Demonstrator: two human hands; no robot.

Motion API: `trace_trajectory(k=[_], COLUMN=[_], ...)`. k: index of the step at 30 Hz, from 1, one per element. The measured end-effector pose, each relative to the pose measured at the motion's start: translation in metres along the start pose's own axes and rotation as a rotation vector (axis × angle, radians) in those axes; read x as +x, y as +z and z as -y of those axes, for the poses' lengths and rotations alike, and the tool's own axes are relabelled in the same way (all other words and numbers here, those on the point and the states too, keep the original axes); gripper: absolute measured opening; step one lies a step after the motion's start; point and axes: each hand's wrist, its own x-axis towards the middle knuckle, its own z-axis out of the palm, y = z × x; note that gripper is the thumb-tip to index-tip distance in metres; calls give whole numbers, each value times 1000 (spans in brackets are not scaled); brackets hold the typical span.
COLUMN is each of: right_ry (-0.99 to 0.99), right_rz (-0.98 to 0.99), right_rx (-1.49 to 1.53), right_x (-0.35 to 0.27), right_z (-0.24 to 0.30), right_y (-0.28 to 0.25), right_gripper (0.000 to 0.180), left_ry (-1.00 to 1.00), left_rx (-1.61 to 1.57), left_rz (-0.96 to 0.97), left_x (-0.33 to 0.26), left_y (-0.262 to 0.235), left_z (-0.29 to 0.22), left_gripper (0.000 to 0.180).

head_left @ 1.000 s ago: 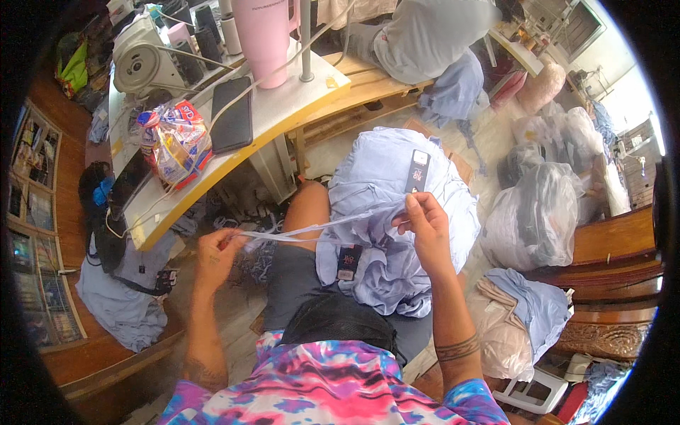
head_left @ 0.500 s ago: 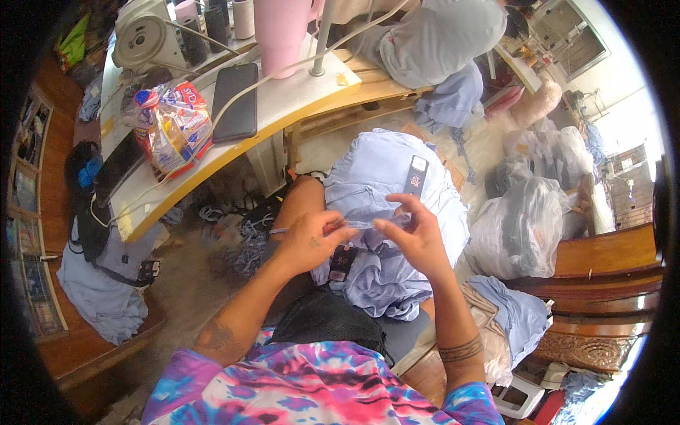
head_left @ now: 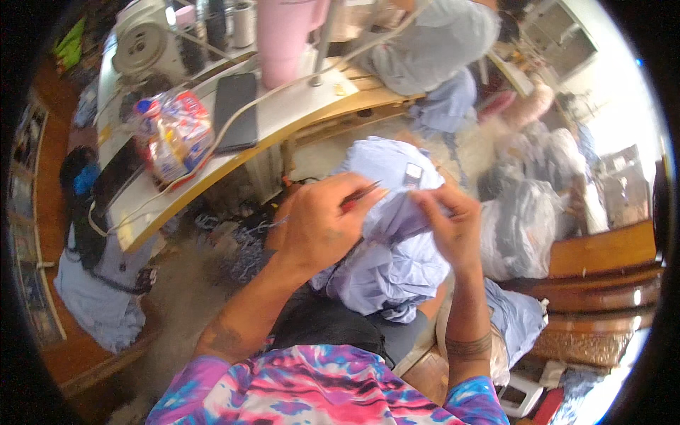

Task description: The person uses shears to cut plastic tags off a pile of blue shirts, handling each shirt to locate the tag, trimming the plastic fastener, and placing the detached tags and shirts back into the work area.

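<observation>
Since the earlier frame my left hand has lifted, pinching small red-handled snips toward the pale blue garment, which my right hand grips taut for cutting.

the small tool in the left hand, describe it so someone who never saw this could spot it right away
Start at the pale blue garment bunched on the person's lap, below the curved sewing table. The left hand grips it from the left; the right hand pinches the cloth opposite. The tool is the thin reddish, metal-tipped piece poking from the left fingers, the only hard, slim thing against the soft cloth.
</observation>
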Motion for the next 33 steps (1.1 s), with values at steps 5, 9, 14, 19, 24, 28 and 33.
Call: trace_trajectory(k=[5, 9, 14, 19, 24, 28, 33], right_ry=[137, 339, 464, 623, 532, 303, 280], right_rz=[-381, -410, -337, -243, -326, -347, -370], right_rx=[-244, -8, 255, 478, 364, 60, -8], right_x=[-46, -107, -125, -133, -141, -148, -156], right_z=[13, -26, -38, -20, -7, 5, 16], right_y=[-65, -45, -3, 21, 41, 51, 56], right_gripper=[15, 19, 21, 20, 18, 19, 26], left_ry=[96, -268, -367, -233, -685, -740, -775], left_rx=[-89, -97, 447, 679, -289, -666, -668], left_rz=[136, 199, 271, 57, 296, 424, 457], left_x=[23, -12, -67, -94, -91, -89, -88], left_y=[31, 18, -86, -126, -23, 42, 51], left_z=[-39, 5, 37, 56, 16, 8, 10], left_gripper=[15, 17, 16, 17, 18, 23, 27])
